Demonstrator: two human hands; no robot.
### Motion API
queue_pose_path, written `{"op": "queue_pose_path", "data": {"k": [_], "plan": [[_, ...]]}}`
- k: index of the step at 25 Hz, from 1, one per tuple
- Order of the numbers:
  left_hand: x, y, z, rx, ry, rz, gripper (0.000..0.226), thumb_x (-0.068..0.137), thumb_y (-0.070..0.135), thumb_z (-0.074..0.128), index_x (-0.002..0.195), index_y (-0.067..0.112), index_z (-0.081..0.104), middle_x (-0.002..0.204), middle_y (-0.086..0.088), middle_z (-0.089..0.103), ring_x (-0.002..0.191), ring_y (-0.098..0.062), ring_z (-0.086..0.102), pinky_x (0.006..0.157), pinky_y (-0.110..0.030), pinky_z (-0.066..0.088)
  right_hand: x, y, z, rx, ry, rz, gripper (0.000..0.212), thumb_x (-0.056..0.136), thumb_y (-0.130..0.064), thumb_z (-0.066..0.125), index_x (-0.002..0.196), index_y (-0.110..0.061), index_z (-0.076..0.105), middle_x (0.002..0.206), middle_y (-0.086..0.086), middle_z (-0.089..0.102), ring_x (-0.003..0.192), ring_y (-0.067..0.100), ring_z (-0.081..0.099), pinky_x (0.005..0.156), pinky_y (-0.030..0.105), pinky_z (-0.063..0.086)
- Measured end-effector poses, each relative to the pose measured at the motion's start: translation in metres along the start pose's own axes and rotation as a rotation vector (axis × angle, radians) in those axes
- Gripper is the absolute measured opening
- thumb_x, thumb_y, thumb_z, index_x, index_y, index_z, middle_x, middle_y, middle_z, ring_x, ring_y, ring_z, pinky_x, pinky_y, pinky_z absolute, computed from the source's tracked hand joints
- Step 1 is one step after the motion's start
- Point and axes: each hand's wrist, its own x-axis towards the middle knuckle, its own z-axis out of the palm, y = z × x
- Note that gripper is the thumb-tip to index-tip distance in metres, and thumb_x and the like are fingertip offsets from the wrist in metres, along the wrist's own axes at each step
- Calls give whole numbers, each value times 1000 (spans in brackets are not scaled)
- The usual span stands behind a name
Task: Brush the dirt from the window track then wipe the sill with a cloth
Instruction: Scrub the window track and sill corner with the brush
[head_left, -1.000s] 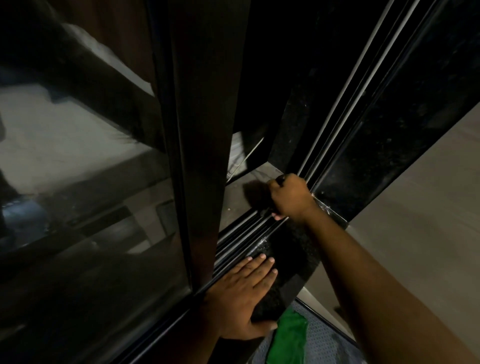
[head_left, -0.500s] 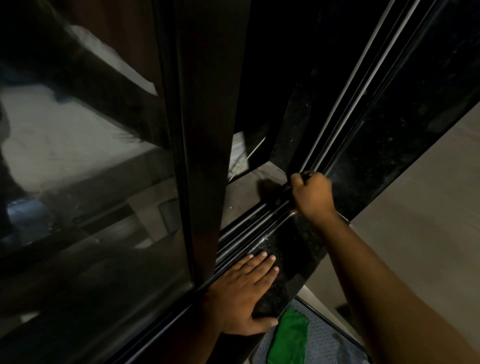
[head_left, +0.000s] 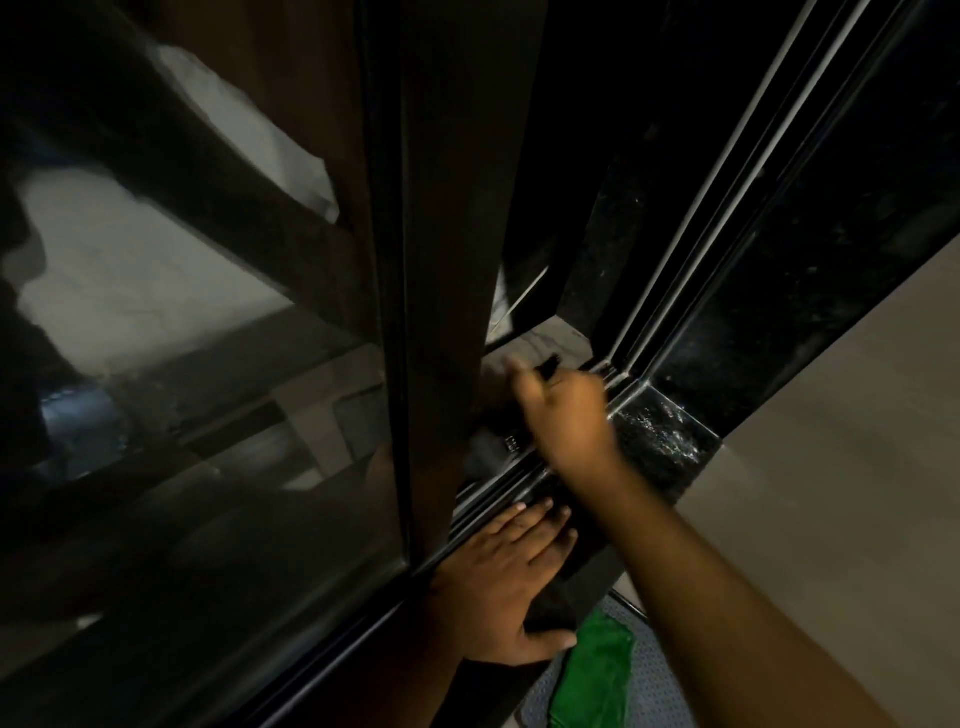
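Observation:
My right hand (head_left: 569, 415) is closed around a dark brush (head_left: 546, 368), whose tip pokes out above my knuckles, over the window track (head_left: 485, 501) near its far corner. The hand is blurred with motion. The black speckled sill (head_left: 660, 441) runs beside the track, with pale dust glinting on its far end. My left hand (head_left: 506, 582) lies flat, fingers spread, on the sill's near part, next to the track. A green cloth (head_left: 597, 675) lies below the sill at the bottom edge.
The dark sliding window frame (head_left: 447, 260) stands upright left of my hands, with reflective glass (head_left: 182, 364) beyond. Vertical track rails (head_left: 727, 182) rise at the right. A pale wall (head_left: 831, 467) sits right of the sill. The cloth rests on a grey mat (head_left: 660, 680).
My right hand swept with the brush toward the far right corner of the track and has now come back left over the track. My left hand stayed flat on the sill.

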Motion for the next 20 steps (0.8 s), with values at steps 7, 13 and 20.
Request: {"op": "queue_pose_path", "data": {"k": [7,13,20], "plan": [[0,0,0,46,-4,2,91,89,70,40,156,11,22,165,-9,12,153,-21,-1,124,-45,5,24,11,-34,333,68,-9,41,89,-41,58,61,-12,63,47,7,64,39,17,62,38,22,47],[0,0,2,32,-25,7,90,90,71,36,156,12,18,166,-7,7,153,-20,-5,123,-47,7,39,36,-56,-73,171,27,47,95,-34,52,71,5,61,67,27,63,59,39,61,59,53,52],[2,-1,1,23,-41,13,91,90,69,39,157,12,16,166,-8,4,152,-21,-6,123,-43,2,3,26,-12,-8,-28,-182,39,94,-35,53,67,-9,64,60,8,63,51,19,60,51,31,48]]}}
